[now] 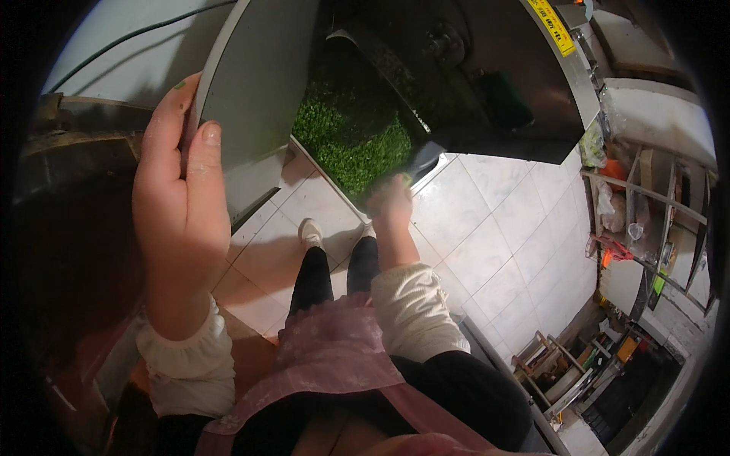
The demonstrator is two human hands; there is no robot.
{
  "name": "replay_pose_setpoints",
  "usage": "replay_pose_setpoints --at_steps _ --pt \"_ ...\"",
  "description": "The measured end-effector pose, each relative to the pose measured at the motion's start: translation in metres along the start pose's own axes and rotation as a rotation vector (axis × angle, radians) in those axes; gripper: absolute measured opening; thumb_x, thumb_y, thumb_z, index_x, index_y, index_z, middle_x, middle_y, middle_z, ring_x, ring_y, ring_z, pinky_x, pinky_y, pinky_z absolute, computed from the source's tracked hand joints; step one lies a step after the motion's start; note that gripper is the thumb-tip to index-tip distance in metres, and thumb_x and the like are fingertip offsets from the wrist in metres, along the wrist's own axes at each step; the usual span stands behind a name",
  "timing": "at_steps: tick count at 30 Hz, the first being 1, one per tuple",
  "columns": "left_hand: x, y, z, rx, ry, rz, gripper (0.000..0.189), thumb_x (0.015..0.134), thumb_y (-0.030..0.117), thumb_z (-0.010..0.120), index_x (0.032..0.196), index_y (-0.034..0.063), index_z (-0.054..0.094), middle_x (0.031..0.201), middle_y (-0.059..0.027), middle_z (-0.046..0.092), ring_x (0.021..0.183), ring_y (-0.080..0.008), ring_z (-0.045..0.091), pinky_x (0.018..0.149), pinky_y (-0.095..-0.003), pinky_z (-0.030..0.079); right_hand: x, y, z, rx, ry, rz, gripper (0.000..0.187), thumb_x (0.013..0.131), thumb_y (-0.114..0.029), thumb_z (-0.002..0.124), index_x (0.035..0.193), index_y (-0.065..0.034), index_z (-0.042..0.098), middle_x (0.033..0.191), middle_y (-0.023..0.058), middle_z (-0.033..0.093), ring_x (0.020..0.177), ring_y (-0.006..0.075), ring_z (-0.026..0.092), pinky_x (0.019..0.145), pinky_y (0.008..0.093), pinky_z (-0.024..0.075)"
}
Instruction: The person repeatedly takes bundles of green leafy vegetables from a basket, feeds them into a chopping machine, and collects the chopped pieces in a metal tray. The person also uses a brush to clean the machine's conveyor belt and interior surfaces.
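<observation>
My left hand (188,171) grips the edge of a grey metal machine panel (251,97), with the thumb on its near face and the fingers round the edge. Bits of green leaf stick to the fingers. My right hand (393,199), blurred, is at the near corner of a white-rimmed container (328,181). Finely chopped greens (353,151) lie in it, under the dark machine housing (513,85). A dark, blurred object (428,159) is just beyond the right hand. Whether the right fingers hold anything is unclear.
White floor tiles (502,211) extend to the right. Along the right wall stands a metal rack (644,199) with bags and small goods. A low wooden frame (559,365) is at lower right. A yellow label (550,25) on the machine bears writing.
</observation>
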State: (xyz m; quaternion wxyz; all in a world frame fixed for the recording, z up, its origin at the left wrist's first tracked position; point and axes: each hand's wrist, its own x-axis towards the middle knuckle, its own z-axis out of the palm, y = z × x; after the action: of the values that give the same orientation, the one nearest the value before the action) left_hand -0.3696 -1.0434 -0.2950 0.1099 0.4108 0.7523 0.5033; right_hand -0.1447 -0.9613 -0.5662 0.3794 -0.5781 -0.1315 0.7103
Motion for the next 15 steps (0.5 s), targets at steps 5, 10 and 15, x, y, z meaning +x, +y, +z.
replay_pose_setpoints --at_steps 5,10,15 --pt "-0.001 -0.004 -0.002 0.024 0.0 0.015 0.034 0.096 0.004 0.044 0.129 -0.006 0.048 0.118 -0.014 0.06 0.109 -0.0171 0.056 0.096 -0.0287 0.041 -0.027 -0.019 -0.003 -0.494 0.026 -0.038 0.017 0.099 -0.028 0.049 0.103 -0.0117 0.045 0.07 0.0021 0.05 0.051 0.014 0.048 0.04 0.0263 0.038" --pt "0.0 0.0 -0.002 0.087 0.014 -0.017 0.034 0.096 0.004 0.043 0.129 -0.0058 0.048 0.119 -0.0138 0.06 0.11 -0.017 0.055 0.097 -0.0284 0.041 -0.01 -0.035 -0.01 -0.335 0.082 -0.076 0.019 0.099 -0.031 0.047 0.101 -0.0116 0.045 0.068 0.0029 0.049 0.05 0.0151 0.048 0.04 0.029 0.038" --pt "0.0 -0.003 -0.001 0.112 0.011 -0.007 0.034 0.097 0.005 0.043 0.128 -0.0059 0.049 0.12 -0.0142 0.059 0.111 -0.0178 0.055 0.098 -0.0284 0.04 0.026 -0.013 0.007 -0.119 -0.046 0.092 0.021 0.1 -0.032 0.044 0.095 -0.0126 0.047 0.065 0.0014 0.045 0.05 0.0157 0.045 0.041 0.0361 0.0372"
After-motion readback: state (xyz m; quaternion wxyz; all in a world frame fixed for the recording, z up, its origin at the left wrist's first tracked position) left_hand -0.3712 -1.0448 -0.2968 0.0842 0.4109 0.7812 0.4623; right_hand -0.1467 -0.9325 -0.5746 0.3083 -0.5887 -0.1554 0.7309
